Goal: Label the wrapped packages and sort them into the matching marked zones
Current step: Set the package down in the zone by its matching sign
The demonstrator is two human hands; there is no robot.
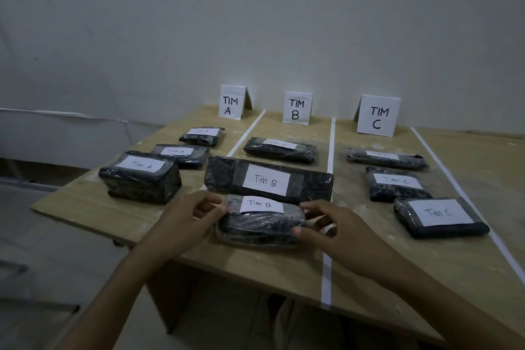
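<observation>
A black plastic-wrapped package [260, 226] with a white "Tim B" label lies at the near end of the middle zone. My left hand [196, 214] grips its left end and my right hand [326, 224] grips its right end. Behind it lie a larger "Tim B" package [268, 180] and a third one [281, 149]. Three "Tim A" packages sit in the left zone, the nearest [140, 176] being the biggest. Three "Tim C" packages fill the right zone, the nearest [441, 217] by the tape line. Folded signs read TIM A [230, 102], TIM B [297, 108], TIM C [377, 116].
White tape strips [329, 150] split the wooden table [85, 207] into zones. The table's left and near edges drop to a tiled floor. A pale wall stands right behind the signs. Bare wood lies right of the outermost tape line [466, 196].
</observation>
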